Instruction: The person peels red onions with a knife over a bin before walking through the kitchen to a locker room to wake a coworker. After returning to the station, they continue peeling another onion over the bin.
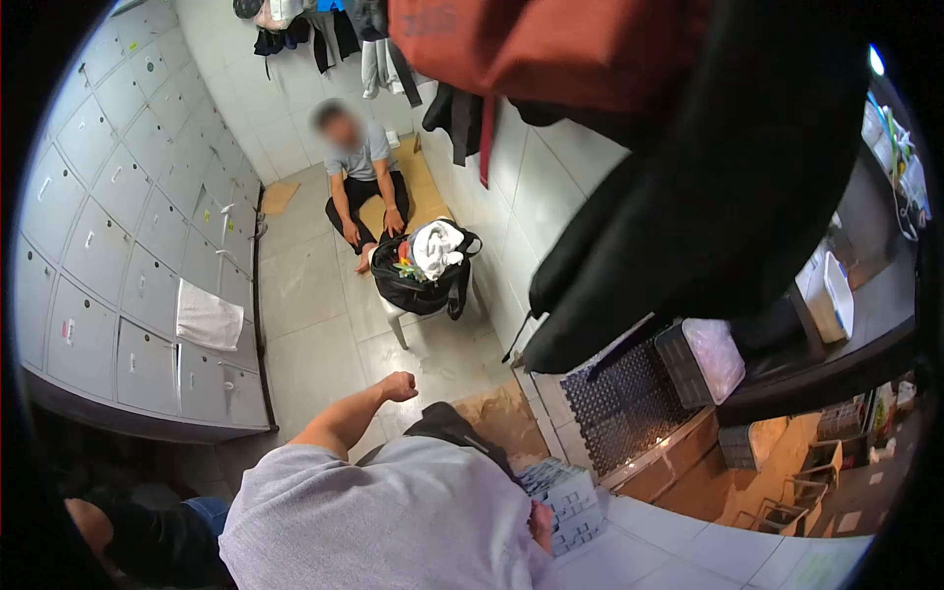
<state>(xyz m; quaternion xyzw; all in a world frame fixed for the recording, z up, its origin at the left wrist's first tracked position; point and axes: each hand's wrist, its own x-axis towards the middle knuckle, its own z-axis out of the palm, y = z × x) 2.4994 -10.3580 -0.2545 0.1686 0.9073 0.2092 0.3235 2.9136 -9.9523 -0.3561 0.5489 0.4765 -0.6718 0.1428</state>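
Note:
My left hand [398, 385] is closed in a fist in front of my grey shirt, over the tiled floor, with nothing showing in it. My right hand [541, 524] is low at my right side, only partly in view, next to a white printed box [565, 497]; its fingers are mostly hidden. Ahead, beyond my left hand, a black bag [403, 293] stands on a light stool [397, 329]. A white cloth [436, 248] lies bundled on top of the bag.
A person [369, 172] sits on cardboard by the far wall. Grey lockers [138, 265] line the left, with a white towel [209, 317] hanging there. A red bag [551, 49] and dark clothing hang close overhead at right. A black perforated mat [629, 403] lies beyond a doorway.

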